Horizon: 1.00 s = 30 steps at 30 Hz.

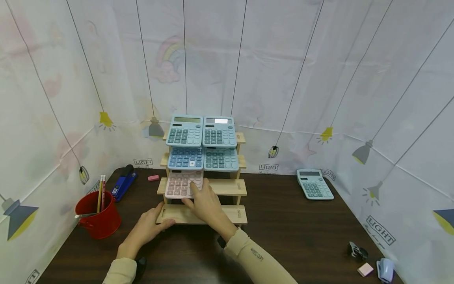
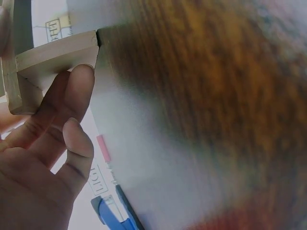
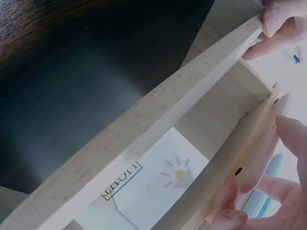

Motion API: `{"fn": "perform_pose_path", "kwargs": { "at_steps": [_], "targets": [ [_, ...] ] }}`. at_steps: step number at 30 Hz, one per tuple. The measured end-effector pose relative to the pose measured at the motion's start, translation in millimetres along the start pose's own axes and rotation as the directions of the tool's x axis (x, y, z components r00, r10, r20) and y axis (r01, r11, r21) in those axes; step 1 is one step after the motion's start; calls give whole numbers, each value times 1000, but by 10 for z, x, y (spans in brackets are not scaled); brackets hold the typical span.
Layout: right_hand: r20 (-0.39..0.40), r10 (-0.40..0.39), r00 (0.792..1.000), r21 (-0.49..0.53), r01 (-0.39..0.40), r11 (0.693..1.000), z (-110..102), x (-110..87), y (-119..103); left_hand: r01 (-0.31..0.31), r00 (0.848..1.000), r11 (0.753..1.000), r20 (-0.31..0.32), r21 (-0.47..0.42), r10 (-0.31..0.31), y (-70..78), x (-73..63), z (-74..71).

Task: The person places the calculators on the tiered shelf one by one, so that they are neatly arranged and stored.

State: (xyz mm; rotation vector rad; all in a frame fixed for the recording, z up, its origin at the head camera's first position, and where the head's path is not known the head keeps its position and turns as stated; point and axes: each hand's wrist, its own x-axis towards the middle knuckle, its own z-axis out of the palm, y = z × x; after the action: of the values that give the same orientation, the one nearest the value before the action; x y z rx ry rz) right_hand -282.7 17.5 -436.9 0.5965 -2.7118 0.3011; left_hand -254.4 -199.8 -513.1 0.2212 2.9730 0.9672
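Note:
A stepped wooden rack (image 1: 227, 187) stands mid-table in the head view. My left hand (image 1: 147, 227) grips the left end of its lowest step, thumb at the front and fingers round the side; in the left wrist view that hand (image 2: 43, 158) is curled about the wood. On the step above lies a pink calculator (image 1: 179, 185). My right hand (image 1: 205, 201) holds its lower right corner, a finger on the keys and the thumb at the front edge. The right wrist view shows the underside feet of the pink calculator (image 3: 261, 148) beside the step's edge.
Blue calculators (image 1: 184, 132) fill the two upper steps. Another calculator (image 1: 315, 185) lies at the back right. A red bucket (image 1: 103, 225) with pencils and a blue stapler (image 1: 123, 185) stand left, near a pink eraser (image 1: 153, 178). Small stationery (image 1: 386, 270) lies front right.

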Motion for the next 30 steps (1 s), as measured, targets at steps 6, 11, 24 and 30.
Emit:
{"fn": "perform_pose_path", "kwargs": {
  "at_steps": [6,11,24,30],
  "targets": [
    [46,33,998,36,-35,999,-14,-32,57,7,1000,1000,12,-4,-7,9,10,15],
    [84,70,994,91,-78,993,-70,-116,159,8,1000,1000,11,-2,-8,16,2,7],
    [22,98,995,153,-100,983,-454,-517,814,16,1000,1000,12,15,-16,32,-13,15],
    [-17,161,987,118,-158,980,-592,-624,1228,1,1000,1000,-2,20,0,46,-20,2]
  ]
}}
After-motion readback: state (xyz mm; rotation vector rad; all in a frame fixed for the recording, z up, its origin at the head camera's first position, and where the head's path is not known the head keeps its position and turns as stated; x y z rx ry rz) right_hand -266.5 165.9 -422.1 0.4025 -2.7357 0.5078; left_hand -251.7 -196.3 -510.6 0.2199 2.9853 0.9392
